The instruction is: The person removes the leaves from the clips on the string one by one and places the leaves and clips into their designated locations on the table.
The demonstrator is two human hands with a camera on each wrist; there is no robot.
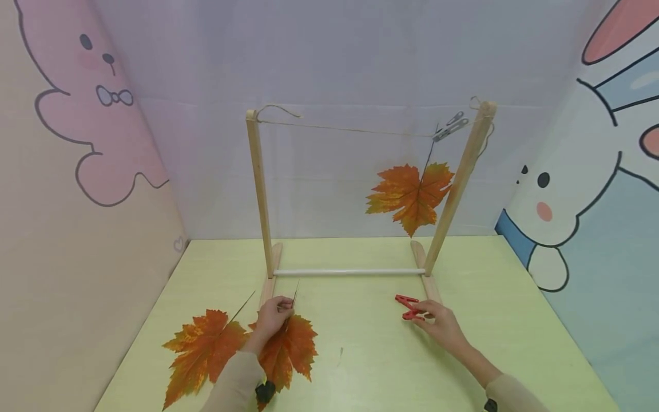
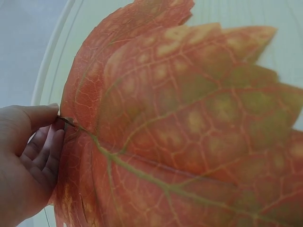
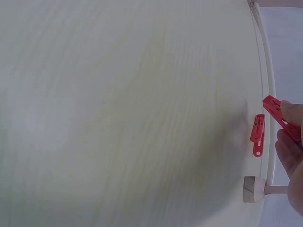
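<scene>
Head: your L hand [image 1: 275,315], 7 o'clock, pinches stem [image 1: 296,292] of leaf [image 1: 290,346], ~6:30; slack pinch → leaf prob. spins. R hand [image 1: 439,326], 4–5 o'clock.
L wrist: leaf fills ctr; hard tug may pop stem.
R wrist: you pinch peg [image 3: 273,106], 3 o'clock; spare peg [image 3: 258,128] nearby, stray reach cd knock it.
</scene>
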